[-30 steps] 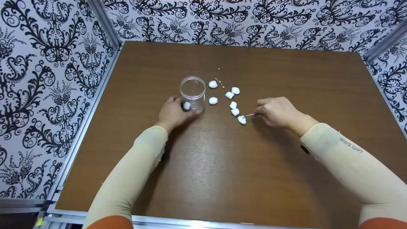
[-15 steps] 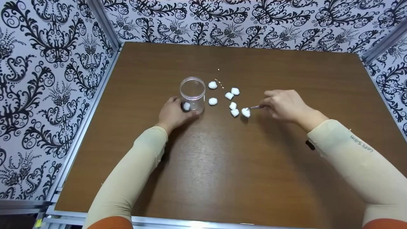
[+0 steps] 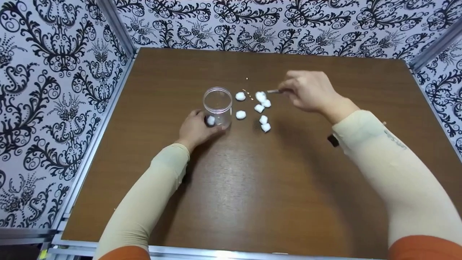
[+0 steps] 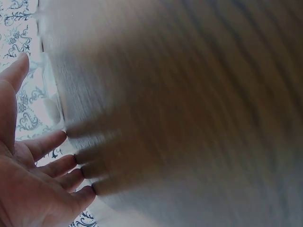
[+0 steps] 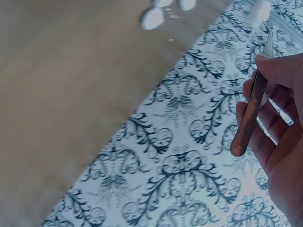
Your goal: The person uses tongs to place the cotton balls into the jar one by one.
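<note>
My left hand (image 3: 196, 128) holds a clear jar (image 3: 218, 103) low down, thumb in front and fingers at its left side. Through the jar wall a white cotton ball (image 3: 210, 120) shows near the bottom. In the left wrist view the fingertips of this hand (image 4: 42, 175) meet the table beside the jar (image 4: 49, 85). My right hand (image 3: 306, 90) grips metal tweezers (image 5: 252, 106) between thumb and fingers. At their tips hangs another cotton ball (image 5: 260, 13), which in the head view overlaps a cotton ball (image 3: 266, 103) behind the rest.
Several more cotton balls lie right of the jar: two single ones (image 3: 240, 115) close to it and a touching pair (image 3: 265, 127) nearer me. Small pale crumbs (image 3: 249, 94) are scattered on the brown table (image 3: 223, 187). Patterned walls (image 3: 260, 29) rise behind and to the left.
My right hand has lifted the nearest cotton ball with the tweezers and carried it away from me, slightly left, above the far pair. My left hand and the jar stay in place.
</note>
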Available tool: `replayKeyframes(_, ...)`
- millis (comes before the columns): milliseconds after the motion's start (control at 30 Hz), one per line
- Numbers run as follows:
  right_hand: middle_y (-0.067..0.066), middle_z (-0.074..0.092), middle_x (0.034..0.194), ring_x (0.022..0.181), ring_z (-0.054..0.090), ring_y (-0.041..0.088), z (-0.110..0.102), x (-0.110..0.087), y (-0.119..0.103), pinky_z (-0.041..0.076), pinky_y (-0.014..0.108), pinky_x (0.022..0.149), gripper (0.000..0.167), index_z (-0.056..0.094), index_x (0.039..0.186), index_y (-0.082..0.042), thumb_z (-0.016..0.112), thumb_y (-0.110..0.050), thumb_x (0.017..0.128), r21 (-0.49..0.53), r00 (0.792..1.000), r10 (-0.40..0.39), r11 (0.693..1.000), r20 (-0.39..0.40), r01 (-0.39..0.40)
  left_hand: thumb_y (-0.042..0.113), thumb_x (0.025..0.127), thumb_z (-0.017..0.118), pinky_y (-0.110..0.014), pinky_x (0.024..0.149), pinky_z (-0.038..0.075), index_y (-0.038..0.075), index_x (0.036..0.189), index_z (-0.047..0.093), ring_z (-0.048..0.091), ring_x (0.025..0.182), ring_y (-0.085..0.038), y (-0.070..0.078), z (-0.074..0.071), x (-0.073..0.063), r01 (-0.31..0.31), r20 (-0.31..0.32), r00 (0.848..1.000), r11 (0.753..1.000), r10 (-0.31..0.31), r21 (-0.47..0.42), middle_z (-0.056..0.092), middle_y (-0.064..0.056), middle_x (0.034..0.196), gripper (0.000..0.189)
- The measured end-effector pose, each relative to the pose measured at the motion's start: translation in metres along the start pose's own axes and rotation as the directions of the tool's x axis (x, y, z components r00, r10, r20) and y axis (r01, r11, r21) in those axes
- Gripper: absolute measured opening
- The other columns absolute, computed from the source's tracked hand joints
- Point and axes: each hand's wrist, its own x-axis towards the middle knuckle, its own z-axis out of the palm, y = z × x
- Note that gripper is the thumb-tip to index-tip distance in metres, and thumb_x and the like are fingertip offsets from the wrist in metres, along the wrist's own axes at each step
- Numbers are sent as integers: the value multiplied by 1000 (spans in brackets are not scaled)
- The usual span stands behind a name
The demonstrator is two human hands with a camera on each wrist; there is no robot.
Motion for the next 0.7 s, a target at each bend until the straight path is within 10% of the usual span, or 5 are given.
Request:
replayKeyframes(367,-3,62,87,67,58,18,5,68,-34,42,36,53,18,79,104,-16,69,-12,89,54,998,26,998,61,-30,62,78,74,-48,106,37,8,141,55,44,132,-35,-1,-1,-1,2,-11,1000,1000,-2,-7,44,-17,147,85)
replayKeyframes(700,-1,60,84,66,60,22,32,83,-53,47,43,56,20,80,99,-16,68,-9,86,68,995,-31,997,91,24,64,79,73,-47,108,35,8,144,52,42,134,-35,3,-2,-2,5,-11,1000,1000,-5,6,43,-16,147,88)
